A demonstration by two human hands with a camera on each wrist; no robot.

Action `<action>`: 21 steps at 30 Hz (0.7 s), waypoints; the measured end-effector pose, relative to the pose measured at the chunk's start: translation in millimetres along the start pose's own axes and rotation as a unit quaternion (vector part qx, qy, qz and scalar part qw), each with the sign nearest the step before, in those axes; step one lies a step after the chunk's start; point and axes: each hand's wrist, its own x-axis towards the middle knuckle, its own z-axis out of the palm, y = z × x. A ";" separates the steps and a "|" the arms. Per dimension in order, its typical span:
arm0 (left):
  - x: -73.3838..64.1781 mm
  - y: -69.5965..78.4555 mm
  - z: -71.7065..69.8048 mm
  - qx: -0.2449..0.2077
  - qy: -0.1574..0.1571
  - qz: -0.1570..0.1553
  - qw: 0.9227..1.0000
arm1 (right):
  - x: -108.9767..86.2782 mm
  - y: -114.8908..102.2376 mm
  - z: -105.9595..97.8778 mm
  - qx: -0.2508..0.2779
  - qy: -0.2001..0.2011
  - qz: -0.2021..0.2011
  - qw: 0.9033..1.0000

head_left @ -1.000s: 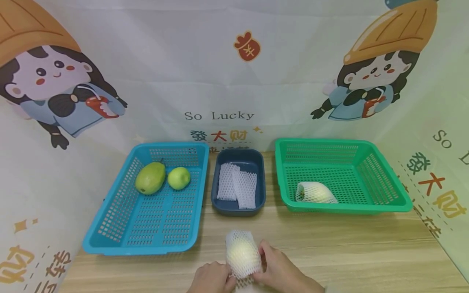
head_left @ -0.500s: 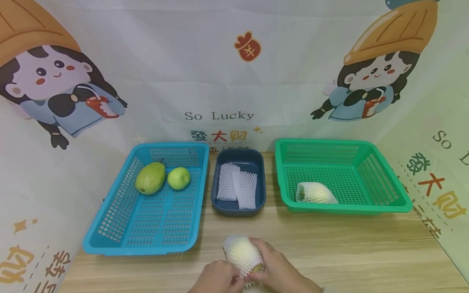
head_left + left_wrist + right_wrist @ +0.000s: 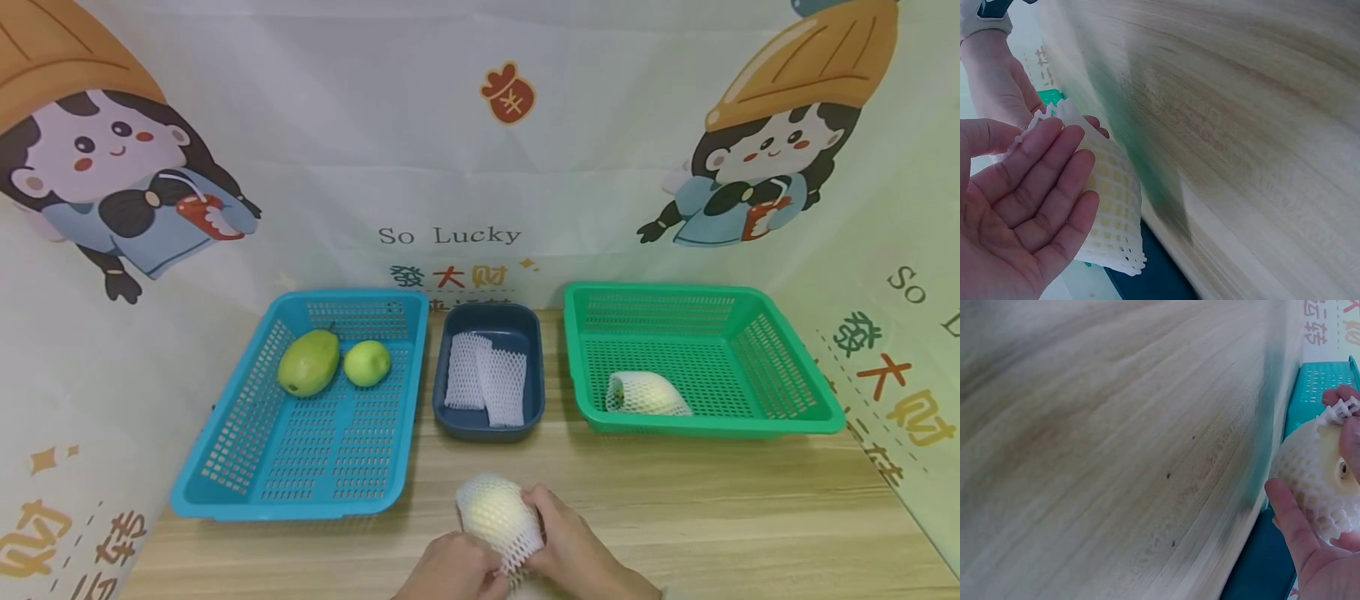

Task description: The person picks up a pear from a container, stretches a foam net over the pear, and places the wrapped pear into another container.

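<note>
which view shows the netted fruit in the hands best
The right wrist view: the netted fruit shows close up, its end visible through the net. The head view shows it small between both hands; the left wrist view shows only one side behind the fingers.
</note>
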 end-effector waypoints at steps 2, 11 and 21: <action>0.7 1.9 -0.5 0.001 -0.002 -0.001 1.000 | -0.3 0.6 -2.8 0.024 -0.014 0.006 1.000; -0.3 1.4 4.3 0.114 0.046 0.019 0.992 | 4.3 8.8 -24.3 0.332 -0.121 0.040 0.935; 3.2 0.5 1.0 0.223 0.076 0.099 0.967 | 12.3 -3.0 -22.6 0.352 -0.028 0.188 0.916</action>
